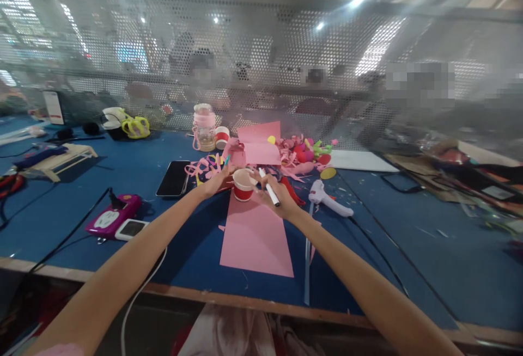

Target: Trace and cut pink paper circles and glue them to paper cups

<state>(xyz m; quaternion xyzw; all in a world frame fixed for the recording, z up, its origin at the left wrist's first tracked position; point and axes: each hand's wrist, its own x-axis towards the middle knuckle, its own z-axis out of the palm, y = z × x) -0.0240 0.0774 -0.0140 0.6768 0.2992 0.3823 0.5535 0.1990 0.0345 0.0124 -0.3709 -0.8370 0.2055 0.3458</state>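
Note:
A small paper cup [243,191] with a red band and a pale rim stands over the top end of a pink paper sheet [257,236]. At its left side, my left hand [216,182] grips the cup with closed fingers, partly hidden. A small teal tip [227,160] shows beside that hand; what it belongs to is unclear. In my right hand [280,195] is a white marker [269,188] with a black end, slanting down to the right. The fingertips of this hand are by the cup's right rim.
Behind the cup lie pink scraps [208,166], a folded pink card [259,143] and a drink bottle [204,127]. A phone [174,178] and a purple power strip [113,217] are left. Rightward lies a white glue gun [329,199] with its cord. A perforated screen [261,62] stands behind.

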